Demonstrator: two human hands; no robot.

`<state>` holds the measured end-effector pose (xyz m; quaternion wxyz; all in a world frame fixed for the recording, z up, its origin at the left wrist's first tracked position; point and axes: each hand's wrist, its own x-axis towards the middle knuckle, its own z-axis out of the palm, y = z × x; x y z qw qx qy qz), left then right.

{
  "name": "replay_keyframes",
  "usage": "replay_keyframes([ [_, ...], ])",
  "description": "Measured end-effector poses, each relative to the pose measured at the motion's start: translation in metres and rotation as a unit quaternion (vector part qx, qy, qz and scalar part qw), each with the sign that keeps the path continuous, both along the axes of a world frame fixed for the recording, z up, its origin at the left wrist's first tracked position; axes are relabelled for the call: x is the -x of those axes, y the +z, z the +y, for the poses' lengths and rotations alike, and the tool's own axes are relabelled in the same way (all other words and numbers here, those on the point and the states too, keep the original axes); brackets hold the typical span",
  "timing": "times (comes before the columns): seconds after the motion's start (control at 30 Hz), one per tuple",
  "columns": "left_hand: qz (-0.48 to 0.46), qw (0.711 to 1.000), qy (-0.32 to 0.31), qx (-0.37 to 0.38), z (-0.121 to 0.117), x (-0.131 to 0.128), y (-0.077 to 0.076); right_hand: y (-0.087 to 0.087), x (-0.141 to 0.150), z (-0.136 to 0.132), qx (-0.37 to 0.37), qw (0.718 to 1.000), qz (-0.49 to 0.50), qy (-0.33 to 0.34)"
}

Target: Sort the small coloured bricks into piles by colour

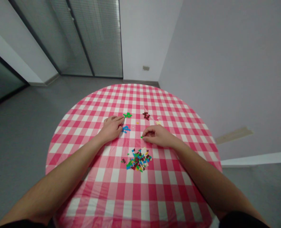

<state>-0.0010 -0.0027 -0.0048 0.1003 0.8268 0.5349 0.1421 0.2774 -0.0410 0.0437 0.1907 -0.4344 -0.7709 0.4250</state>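
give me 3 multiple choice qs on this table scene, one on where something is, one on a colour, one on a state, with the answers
1. Where on the red-and-white gingham tablecloth is the mixed heap of plastic bricks?
A. Nearer the person than both hands
B. At the far edge of the table
C. Off the table, on the floor

2. What colour is the small brick at the fingertips of the right hand?
A. Blue
B. Green
C. Yellow

3. How do the green bricks just past the fingertips of the left hand lie?
A. Stacked into a tall tower
B. Shut inside a box
C. In a small single-colour cluster on the cloth

Answers:
1. A, the heap lies between the forearms, closer to the person than either hand.
2. B, it shows bright green against the cloth.
3. C, they lie spread together with no other colour among them.
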Motion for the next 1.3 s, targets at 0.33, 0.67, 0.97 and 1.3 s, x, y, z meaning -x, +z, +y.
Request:
replay_keyframes([
  [0.33,-0.158,0.982,-0.074,-0.069,-0.016,-0.01,0.013,-0.015,0.009,0.002,-0.04,0.996,0.035,-0.073],
  [0.67,-0.221,0.966,-0.132,-0.002,-0.047,-0.03,0.028,-0.036,0.028,-0.009,-0.03,0.986,0.149,-0.07],
  [0.97,-0.26,0.963,-0.071,-0.006,-0.036,-0.022,0.021,-0.041,0.024,-0.002,-0.058,0.98,0.167,-0.096],
  [1.3,-0.134,0.97,0.201,-0.001,0.007,0.008,0.009,-0.048,0.015,0.008,-0.078,0.98,0.141,-0.115],
])
